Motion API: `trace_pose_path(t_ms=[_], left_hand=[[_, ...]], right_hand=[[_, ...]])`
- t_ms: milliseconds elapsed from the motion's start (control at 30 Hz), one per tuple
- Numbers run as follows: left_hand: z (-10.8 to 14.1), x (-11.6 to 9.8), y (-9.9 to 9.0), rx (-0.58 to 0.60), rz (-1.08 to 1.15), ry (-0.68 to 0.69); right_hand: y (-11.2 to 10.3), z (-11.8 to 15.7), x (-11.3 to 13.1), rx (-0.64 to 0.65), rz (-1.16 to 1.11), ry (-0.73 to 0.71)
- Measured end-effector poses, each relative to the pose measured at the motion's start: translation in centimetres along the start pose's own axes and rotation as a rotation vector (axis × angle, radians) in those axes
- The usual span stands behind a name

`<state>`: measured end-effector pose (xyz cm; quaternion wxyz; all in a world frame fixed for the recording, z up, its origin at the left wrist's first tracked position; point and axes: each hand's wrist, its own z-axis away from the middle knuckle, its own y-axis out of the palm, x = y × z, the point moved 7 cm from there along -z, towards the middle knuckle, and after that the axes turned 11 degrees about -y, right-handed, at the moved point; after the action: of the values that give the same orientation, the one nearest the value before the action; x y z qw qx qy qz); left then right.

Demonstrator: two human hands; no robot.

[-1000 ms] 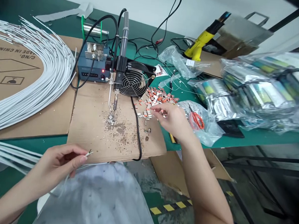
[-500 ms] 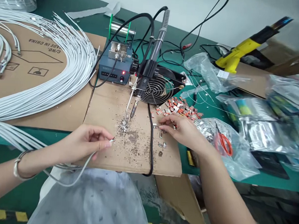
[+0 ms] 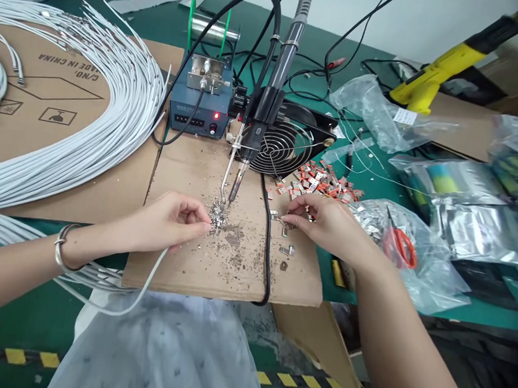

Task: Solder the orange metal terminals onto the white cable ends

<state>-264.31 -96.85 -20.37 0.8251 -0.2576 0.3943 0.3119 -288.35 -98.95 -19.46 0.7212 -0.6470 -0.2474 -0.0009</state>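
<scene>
My left hand (image 3: 177, 221) is closed in a pinch on a white cable (image 3: 154, 268), which hangs down from it in a loop. The cable's tip is hidden by my fingers, beside a heap of solder bits (image 3: 217, 214). Just above that heap, the soldering iron (image 3: 238, 184) points downward in its stand, with a thin solder feed tube (image 3: 228, 172) alongside. My right hand (image 3: 318, 220) pinches at a small metal connector (image 3: 278, 216) on the right of the cardboard. More connectors (image 3: 287, 250) lie under and near its fingers.
A black cable (image 3: 265, 246) crosses the cardboard (image 3: 185, 277). Behind stand a blue solder station (image 3: 198, 111) and a fan (image 3: 283, 146). Orange-and-metal connectors (image 3: 320, 183) are piled at right, near orange-handled scissors (image 3: 406, 248) on a plastic bag. Bundled white cables (image 3: 128, 123) lie left.
My left hand has moved up and right with the cable, toward the solder heap; the cable's tip is now hidden. My right hand stays by the connectors. The whole view has shifted slightly.
</scene>
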Motion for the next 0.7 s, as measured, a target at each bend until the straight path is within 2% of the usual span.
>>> trace_pose_path(t_ms=[200,333,433,500,567,700], left_hand=[[-0.5,0.0,0.0,0.039,0.031,-0.079],[-0.3,-0.4,0.0,0.070,0.043,-0.074],[0.1,-0.1,0.6,0.159,0.051,-0.103],[0.3,0.1,0.8,0.176,0.073,-0.119],[0.2,0.0,0.5,0.141,0.075,-0.112],[-0.7,-0.7,-0.6,0.044,0.030,-0.079]], right_hand=[[-0.2,0.7,1.3,0.003,-0.056,-0.054],[-0.8,1.9,2.9,-0.130,-0.165,-0.078],[-0.2,2.9,5.1,-0.195,-0.377,-0.102],[0.7,3.2,6.6,-0.218,-0.554,-0.107],[1.7,2.9,7.6,-0.212,-0.742,-0.069],[4.0,1.2,8.3,-0.136,-1.064,0.095]])
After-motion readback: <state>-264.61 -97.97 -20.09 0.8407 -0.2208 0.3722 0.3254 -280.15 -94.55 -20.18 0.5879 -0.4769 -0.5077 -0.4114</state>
